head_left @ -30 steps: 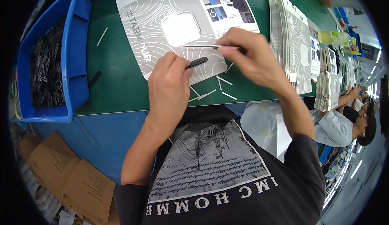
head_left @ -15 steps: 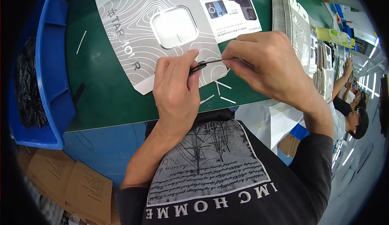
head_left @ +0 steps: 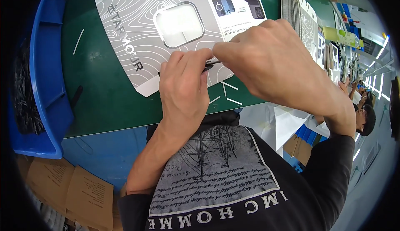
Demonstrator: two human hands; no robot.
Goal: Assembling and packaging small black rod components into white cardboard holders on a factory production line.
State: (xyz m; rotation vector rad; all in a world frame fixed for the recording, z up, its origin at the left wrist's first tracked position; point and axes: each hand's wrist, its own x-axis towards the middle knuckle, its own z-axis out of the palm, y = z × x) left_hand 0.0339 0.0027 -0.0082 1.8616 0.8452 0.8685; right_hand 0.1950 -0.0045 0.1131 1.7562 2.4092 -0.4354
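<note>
My left hand [head_left: 183, 83] is closed, with thumb and fingers pinching a small black plastic piece [head_left: 208, 68]. My right hand [head_left: 271, 58] bends over it from the right, fingers pinched at the end of a thin dark strip [head_left: 215, 62] that runs to the black piece. Most of the strip and the right fingertips are hidden. Beneath both hands lies a flat grey cardboard package [head_left: 143, 12] with white contour lines and a rounded-square window [head_left: 179, 25]. A white printed panel with product pictures joins its right side.
A blue bin [head_left: 50, 70] with many thin black pieces stands at the left. White strips [head_left: 234, 102] and a black piece [head_left: 76, 95] lie on the green table [head_left: 108, 110]. Stacked packages [head_left: 291, 8] stand at the right. Cardboard boxes [head_left: 83, 193] sit lower left; people are far right.
My right hand has moved left and up, closer to my left hand, and turned over, covering much of the strip. My left hand has shifted only slightly and keeps its pinch.
</note>
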